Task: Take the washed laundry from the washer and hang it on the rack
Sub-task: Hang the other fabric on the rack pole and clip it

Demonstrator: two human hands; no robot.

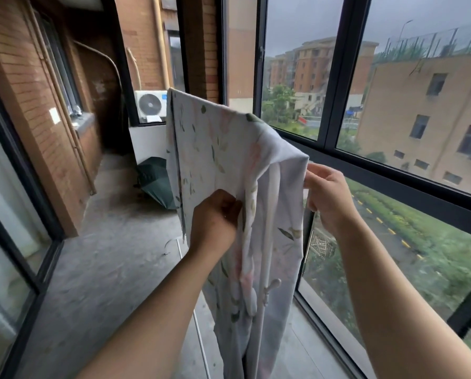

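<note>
Enclosed balcony: dark-framed window (343, 77) along the right, bare concrete floor (114, 255) below, brick wall (32, 91) on the left.
Draped high in mid-frame over a support hidden under the fabric: white sheet (218, 149) printed with leaves and pink flowers, hanging in folds past the lower edge of view, beside the window.
On the floor behind the sheet, near the far wall: dark green umbrella (155, 179), lying on its side.
Behind the far pane: white air-conditioner unit (150, 105).
Left hand (215, 220): grip clamped on a fold in the sheet's near face, fingers curled in.
Right hand (327, 195): grip pinched on the sheet's right edge, just under the top fold.
On the floor below the sheet: thin white rod (199, 332), partly covered.
</note>
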